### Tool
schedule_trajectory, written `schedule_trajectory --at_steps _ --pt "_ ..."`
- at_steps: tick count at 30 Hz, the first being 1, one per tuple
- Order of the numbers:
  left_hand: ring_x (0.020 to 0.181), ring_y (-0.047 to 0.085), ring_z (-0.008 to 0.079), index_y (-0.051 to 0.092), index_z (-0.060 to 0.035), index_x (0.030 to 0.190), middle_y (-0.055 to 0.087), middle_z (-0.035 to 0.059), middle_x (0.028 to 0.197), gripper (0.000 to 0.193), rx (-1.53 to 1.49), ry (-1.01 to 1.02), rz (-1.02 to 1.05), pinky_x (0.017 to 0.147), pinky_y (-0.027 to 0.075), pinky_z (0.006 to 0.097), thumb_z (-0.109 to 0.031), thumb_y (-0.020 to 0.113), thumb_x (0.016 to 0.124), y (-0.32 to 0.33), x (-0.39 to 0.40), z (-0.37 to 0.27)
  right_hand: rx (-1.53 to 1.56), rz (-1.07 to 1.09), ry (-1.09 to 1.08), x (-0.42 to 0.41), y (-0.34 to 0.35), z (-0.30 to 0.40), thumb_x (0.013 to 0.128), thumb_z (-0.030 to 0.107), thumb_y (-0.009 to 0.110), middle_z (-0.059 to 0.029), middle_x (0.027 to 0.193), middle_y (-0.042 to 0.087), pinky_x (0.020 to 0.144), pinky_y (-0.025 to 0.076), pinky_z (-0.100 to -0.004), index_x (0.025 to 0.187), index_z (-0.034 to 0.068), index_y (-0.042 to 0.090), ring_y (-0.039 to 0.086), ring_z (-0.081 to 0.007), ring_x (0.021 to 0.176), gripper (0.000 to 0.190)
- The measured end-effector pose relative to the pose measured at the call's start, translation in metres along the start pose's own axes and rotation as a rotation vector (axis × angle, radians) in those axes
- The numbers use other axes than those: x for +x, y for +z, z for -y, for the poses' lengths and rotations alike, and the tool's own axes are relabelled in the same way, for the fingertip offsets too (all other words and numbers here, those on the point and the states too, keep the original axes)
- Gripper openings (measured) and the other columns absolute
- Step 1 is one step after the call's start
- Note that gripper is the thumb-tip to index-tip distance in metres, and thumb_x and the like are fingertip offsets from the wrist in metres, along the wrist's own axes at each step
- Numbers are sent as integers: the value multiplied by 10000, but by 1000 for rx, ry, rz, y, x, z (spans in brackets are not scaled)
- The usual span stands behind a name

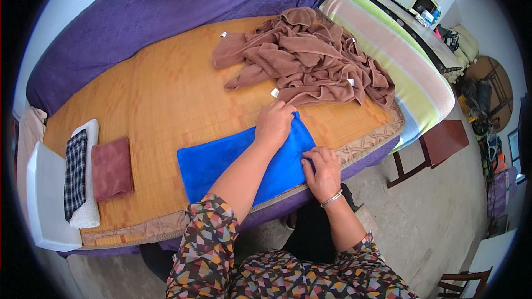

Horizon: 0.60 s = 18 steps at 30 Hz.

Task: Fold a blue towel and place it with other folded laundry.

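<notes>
A blue cloth point(224, 153) lies flat on the woven mat point(166, 87) of a couch or bed, near its front edge. My left hand point(275, 126) is at the cloth's far right corner, with its fingertips on the fabric there; whether it pinches the corner is hard to tell. My right hand point(323, 172), with a bracelet at the wrist, touches the cloth's right edge with bent fingers. Beyond my hands lies a crumpled heap of brown towels point(307, 56) with small white tags. To the left is a folded reddish-brown cloth point(112, 168).
At the far left are a black-and-white checked cloth point(76, 170) on a white fleecy one point(85, 218) and a white box point(52, 199). Purple fabric point(174, 4) covers the back. A striped cover point(399, 58) lies at the right end; a wooden stool point(447, 141) stands beyond it.
</notes>
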State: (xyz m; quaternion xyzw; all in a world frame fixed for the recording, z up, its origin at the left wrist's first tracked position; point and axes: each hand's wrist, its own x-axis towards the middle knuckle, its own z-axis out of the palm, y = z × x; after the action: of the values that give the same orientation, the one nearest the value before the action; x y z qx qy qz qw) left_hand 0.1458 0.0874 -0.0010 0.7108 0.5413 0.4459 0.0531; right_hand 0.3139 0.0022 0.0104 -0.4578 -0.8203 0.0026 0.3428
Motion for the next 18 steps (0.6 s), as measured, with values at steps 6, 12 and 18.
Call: schedule_trajectory --at_steps 6,12,18 --pt "920 594 310 638 -65 953 632 123 927 186 118 -188 111 811 469 422 -162 647 794 -3 1 -2 -13 9 7 2 -4 4 749 132 681 -72 916 593 736 375 -381 870 86 652 537 -263 871 132" --pt "887 602 332 638 -63 936 649 137 913 149 34 -174 51 797 471 427 -145 621 813 -3 1 3 -1 14 12 6 -7 2 740 138 689 -70 911 602 739 371 -381 856 81 655 542 -256 878 133" --pt "858 619 262 634 -52 1003 657 118 903 162 -279 -337 11 802 482 357 -114 550 879 3 2 17 143 33 -149 53 -18 35 750 98 628 -80 885 615 758 441 -390 819 51 643 583 -277 820 84"
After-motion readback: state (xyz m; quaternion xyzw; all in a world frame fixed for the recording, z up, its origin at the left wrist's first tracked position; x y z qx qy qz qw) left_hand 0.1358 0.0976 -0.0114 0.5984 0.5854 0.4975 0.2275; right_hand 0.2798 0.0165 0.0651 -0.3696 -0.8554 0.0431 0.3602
